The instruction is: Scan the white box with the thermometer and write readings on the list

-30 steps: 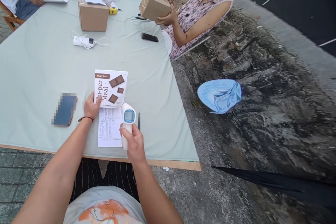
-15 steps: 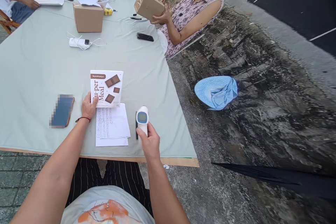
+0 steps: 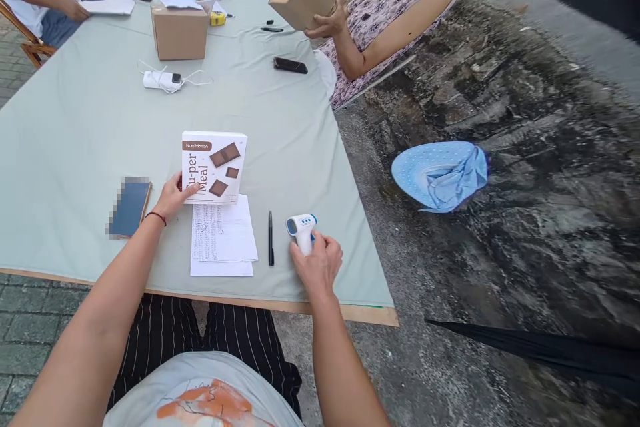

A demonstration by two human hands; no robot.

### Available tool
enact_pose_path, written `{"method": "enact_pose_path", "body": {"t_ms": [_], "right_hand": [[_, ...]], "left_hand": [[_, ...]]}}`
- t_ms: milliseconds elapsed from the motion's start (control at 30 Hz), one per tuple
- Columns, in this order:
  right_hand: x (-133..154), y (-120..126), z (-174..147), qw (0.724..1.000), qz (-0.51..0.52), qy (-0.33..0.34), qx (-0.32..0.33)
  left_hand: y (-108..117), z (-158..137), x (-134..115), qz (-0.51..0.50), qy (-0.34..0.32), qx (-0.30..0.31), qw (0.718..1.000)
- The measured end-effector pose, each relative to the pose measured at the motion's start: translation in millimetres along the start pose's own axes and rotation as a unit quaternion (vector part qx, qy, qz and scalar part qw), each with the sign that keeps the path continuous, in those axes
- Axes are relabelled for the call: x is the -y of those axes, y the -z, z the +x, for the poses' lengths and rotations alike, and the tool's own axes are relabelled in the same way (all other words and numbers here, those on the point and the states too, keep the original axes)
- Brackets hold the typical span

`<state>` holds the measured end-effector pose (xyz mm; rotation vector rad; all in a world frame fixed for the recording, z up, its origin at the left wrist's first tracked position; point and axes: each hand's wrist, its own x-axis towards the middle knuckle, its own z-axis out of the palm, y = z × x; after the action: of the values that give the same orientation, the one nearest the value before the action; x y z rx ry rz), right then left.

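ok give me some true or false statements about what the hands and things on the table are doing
1. The right hand holds a thermometer low at the table. True.
2. The left hand rests on a phone. False: it touches the white box; the phone lies apart.
3. A pen lies between the papers and the thermometer. True.
4. The white box lies flat. False: it stands upright.

Left hand (image 3: 173, 197) flat (fingers spread), right hand (image 3: 316, 265) curled — both forearms outstretched
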<state>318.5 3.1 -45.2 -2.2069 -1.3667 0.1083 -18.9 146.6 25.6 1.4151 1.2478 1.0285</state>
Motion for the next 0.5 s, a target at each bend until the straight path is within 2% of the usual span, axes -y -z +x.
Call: {"method": "enact_pose_path", "body": {"t_ms": [67, 133, 233, 367, 500], "right_hand": [[9, -4, -6, 0.998, 0.042, 0.046, -0.016], [21, -10, -11, 0.994, 0.079, 0.059, 0.039], [39, -18, -12, 0.99, 0.067, 0.043, 0.119], [52, -22, -5, 0.988, 0.033, 0.054, 0.141], [53, -21, 0, 0.984, 0.03, 0.08, 0.153]], "left_hand": [[5, 3, -3, -0.025, 0.026, 0.001, 0.999], [8, 10, -3, -0.036, 0.025, -0.006, 0.999], [10, 26, -1, -0.035, -0.003, -0.015, 0.999], [12, 47, 6, -0.049, -0.023, -0.001, 0.999], [10, 59, 16, -0.041, -0.049, 0.009, 0.998]]}}
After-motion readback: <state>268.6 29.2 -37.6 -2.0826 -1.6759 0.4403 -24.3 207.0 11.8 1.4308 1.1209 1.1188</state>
